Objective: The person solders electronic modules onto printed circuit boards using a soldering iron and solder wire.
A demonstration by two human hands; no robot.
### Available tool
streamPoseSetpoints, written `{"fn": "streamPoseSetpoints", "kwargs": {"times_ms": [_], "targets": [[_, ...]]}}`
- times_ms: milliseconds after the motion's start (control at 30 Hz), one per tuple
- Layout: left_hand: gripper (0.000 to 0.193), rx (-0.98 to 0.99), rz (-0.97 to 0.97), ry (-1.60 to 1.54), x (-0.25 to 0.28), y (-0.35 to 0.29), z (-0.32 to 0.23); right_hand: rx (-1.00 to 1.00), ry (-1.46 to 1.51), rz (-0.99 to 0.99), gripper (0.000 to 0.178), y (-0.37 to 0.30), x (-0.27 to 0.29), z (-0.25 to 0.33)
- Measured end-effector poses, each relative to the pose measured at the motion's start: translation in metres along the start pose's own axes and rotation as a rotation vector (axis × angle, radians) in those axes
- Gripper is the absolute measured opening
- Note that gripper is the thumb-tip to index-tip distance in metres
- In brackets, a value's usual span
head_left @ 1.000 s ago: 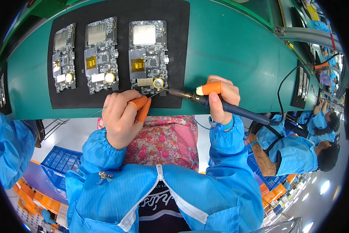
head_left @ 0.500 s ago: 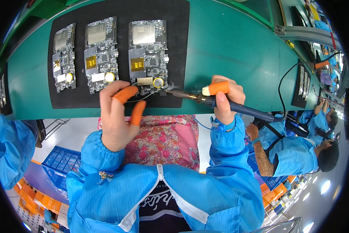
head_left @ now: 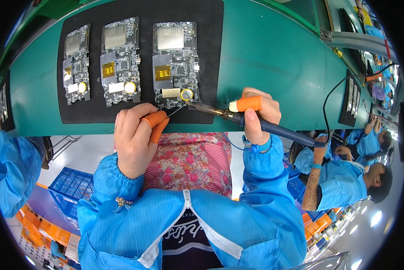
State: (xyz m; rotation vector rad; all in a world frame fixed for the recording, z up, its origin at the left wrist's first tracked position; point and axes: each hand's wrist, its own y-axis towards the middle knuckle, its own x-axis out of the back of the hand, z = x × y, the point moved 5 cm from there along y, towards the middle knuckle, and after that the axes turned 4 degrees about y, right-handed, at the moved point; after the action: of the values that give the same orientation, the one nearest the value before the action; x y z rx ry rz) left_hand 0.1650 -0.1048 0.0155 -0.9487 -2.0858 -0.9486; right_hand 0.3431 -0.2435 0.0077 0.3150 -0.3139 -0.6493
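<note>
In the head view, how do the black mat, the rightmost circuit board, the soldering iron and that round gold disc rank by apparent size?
Largest to smallest:
1. black mat
2. rightmost circuit board
3. soldering iron, long but thin; its rank against the board is unsure, since it lies nearer the camera
4. gold disc, clearly smallest

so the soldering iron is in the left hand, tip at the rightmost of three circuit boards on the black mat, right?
Not quite: the soldering iron is in the right hand, as the head view shows. Its tip is indeed at the rightmost circuit board of three on the black mat.
</note>
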Motion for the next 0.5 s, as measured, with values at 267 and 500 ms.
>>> {"fn": "streamPoseSetpoints", "kwargs": {"times_ms": [267,500], "targets": [[0.022,0.013,0.022,0.012,-0.0035,0.0026,-0.0015,0.009,-0.04,0.046,0.035,0.0043,-0.0052,0.0037],[0.022,-0.038,0.006,0.0,-0.0097,0.0071,-0.0044,0.005,-0.065,0.065,0.034,0.0034,-0.0034,0.0019]]}}
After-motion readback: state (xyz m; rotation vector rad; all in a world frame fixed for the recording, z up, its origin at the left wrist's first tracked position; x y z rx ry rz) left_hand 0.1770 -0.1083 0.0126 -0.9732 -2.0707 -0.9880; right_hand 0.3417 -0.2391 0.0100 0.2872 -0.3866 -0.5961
